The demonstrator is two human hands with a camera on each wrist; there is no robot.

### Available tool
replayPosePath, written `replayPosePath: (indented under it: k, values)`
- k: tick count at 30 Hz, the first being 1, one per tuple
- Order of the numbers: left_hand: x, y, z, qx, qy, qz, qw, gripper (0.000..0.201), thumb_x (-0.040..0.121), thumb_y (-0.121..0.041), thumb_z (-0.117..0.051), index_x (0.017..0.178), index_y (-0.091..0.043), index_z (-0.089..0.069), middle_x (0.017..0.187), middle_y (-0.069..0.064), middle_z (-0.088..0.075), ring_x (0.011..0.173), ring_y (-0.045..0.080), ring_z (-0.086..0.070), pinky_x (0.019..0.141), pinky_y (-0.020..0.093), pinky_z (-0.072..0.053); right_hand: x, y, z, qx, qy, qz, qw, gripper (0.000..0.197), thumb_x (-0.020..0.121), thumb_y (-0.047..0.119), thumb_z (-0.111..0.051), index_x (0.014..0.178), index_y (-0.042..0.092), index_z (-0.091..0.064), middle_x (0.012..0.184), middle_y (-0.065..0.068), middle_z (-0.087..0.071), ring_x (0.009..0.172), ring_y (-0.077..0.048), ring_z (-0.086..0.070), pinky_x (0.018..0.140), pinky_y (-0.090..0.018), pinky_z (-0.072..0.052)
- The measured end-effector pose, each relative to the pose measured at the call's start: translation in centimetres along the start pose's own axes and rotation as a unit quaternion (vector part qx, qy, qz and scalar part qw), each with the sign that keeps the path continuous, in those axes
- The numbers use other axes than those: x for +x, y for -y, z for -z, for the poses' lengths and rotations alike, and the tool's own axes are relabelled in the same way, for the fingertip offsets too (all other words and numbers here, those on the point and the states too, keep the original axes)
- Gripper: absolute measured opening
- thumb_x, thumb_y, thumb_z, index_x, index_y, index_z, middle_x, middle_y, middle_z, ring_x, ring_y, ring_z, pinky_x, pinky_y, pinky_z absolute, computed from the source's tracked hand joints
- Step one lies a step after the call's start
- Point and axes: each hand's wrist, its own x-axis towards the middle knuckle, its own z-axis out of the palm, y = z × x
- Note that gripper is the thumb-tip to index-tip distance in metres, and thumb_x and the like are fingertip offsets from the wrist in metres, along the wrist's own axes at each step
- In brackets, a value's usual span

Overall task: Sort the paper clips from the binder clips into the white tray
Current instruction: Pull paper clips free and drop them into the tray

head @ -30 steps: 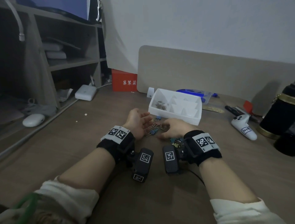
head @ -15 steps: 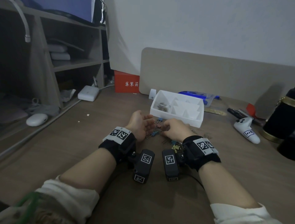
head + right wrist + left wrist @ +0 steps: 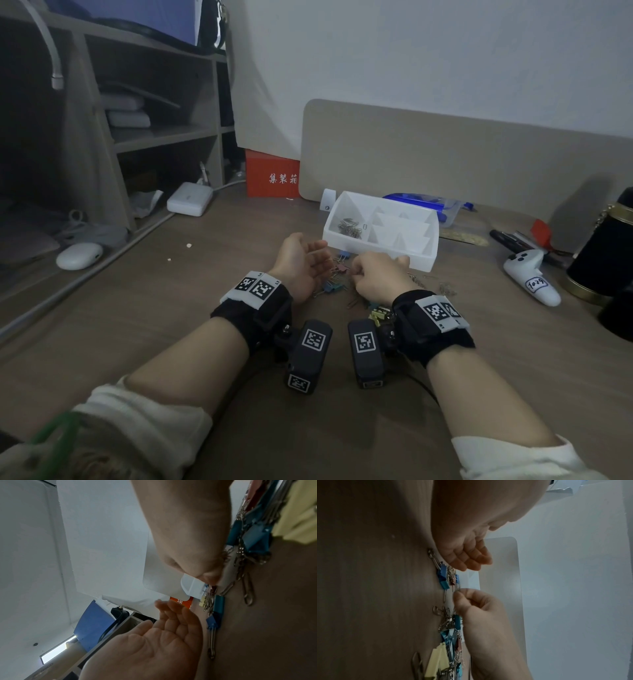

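Brown bench point(image 3: 479, 359) carries mixed clips; my right hand point(image 3: 376, 279) pinches a paper clip point(image 3: 457, 588), white tray point(image 3: 380, 253) just beyond it, left hand point(image 3: 298, 263) open, empty.

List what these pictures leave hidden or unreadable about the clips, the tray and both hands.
- Right hand pinch: in the left wrist view its fingertips curl together at the pile; whether they hold a paper clip is too small to tell.
- White tray: in the head view its walls hide the floors of the right compartments.
- Clip pile: both hands cover part of it in the head view.
- Left hand: palm open and empty; its back is unseen.
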Motion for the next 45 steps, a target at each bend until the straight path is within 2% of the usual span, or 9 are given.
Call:
replayPosePath:
  k: [6,10,14,19,24,29,35,38,45]
  values:
    - [-0.1,0.1,-0.3,-0.007,0.008,-0.028,1.000,0.038,0.098,-0.029,-0.037,0.079,-0.006,-0.060,0.077,0.006,-0.056,0.070,0.019,-0.054,0.067,0.029,-0.048,0.4,0.1,0.0,0.132,-0.163,-0.015,0.978,0.014,0.094,0.023,-0.051,0.089,0.027,-0.063,0.088,0.009,-0.063,0.088,-0.017,-0.053,0.087,-0.038,-0.023]
    - [-0.6,0.1,-0.8,0.031,0.078,-0.008,0.996,0.042,0.099,-0.031,-0.031,0.100,-0.001,-0.061,0.099,0.014,-0.062,0.086,0.022,-0.060,0.075,0.030,-0.051,0.6,0.8,-0.1,0.294,-0.211,0.072,0.930,0.011,0.092,0.023,-0.059,0.083,0.030,-0.062,0.081,0.017,-0.061,0.085,-0.011,-0.057,0.093,-0.042,-0.038]
    - [-1.2,0.1,-0.8,0.044,0.152,0.049,0.986,0.048,0.100,-0.033,-0.022,0.095,-0.009,-0.063,0.078,0.007,-0.065,0.074,0.018,-0.059,0.069,0.030,-0.048,0.5,1.7,-0.3,0.333,-0.187,0.139,0.914,0.007,0.088,0.018,-0.064,0.084,0.023,-0.067,0.084,0.011,-0.065,0.087,-0.010,-0.060,0.089,-0.043,-0.048]
    - [-1.2,0.1,-0.4,-0.031,0.142,0.092,0.985,0.040,0.096,-0.023,-0.026,0.079,-0.007,-0.058,0.065,0.007,-0.062,0.063,0.018,-0.060,0.070,0.030,-0.047,0.6,1.6,-0.8,0.298,-0.150,0.144,0.932,0.012,0.087,0.023,-0.065,0.080,0.033,-0.064,0.084,0.017,-0.062,0.088,-0.010,-0.060,0.090,-0.045,-0.047]
    - [-1.1,0.2,-0.1,-0.061,0.133,0.102,0.984,0.040,0.098,-0.023,-0.027,0.080,-0.007,-0.059,0.063,0.006,-0.065,0.052,0.016,-0.062,0.055,0.022,-0.049,0.5,1.7,-1.0,0.310,-0.145,0.162,0.926,0.007,0.087,0.030,-0.065,0.091,0.031,-0.071,0.095,0.015,-0.063,0.091,-0.007,-0.060,0.090,-0.041,-0.048]
    - [-0.8,0.0,0.1,-0.092,0.119,0.110,0.983,0.032,0.097,-0.022,-0.032,0.079,-0.005,-0.052,0.062,0.003,-0.051,0.038,0.009,-0.039,0.033,0.015,-0.024,0.5,1.8,-0.5,0.374,-0.175,0.120,0.903,0.018,0.097,0.025,-0.050,0.107,0.024,-0.064,0.097,0.018,-0.057,0.083,-0.013,-0.062,0.083,-0.042,-0.054]
    - [-0.2,-0.5,0.9,-0.097,0.080,0.105,0.987,0.029,0.094,-0.017,-0.037,0.066,-0.012,-0.042,0.049,-0.002,-0.039,0.030,0.007,-0.028,0.028,0.014,-0.016,0.9,0.1,-1.3,0.134,-0.003,0.071,0.988,0.016,0.088,0.045,-0.059,0.091,0.030,-0.064,0.095,0.006,-0.063,0.099,-0.022,-0.060,0.086,-0.038,-0.049]
    - [-0.1,-0.7,1.2,-0.113,0.060,0.110,0.986,0.033,0.095,-0.024,-0.040,0.065,-0.012,-0.042,0.048,-0.002,-0.039,0.030,0.008,-0.029,0.028,0.014,-0.016,0.8,0.1,-1.3,0.061,0.057,0.083,0.993,0.034,0.078,0.062,-0.063,0.096,0.033,-0.063,0.098,0.005,-0.059,0.099,-0.020,-0.053,0.088,-0.041,-0.046]
    - [-0.2,-0.6,1.2,-0.140,0.036,0.111,0.983,0.037,0.095,-0.034,-0.040,0.071,-0.009,-0.050,0.056,0.002,-0.044,0.032,0.009,-0.032,0.032,0.011,-0.019,1.0,0.2,-1.3,0.068,0.042,0.126,0.989,0.014,0.073,0.049,-0.072,0.078,0.039,-0.063,0.100,0.006,-0.059,0.106,-0.022,-0.049,0.092,-0.044,-0.042]
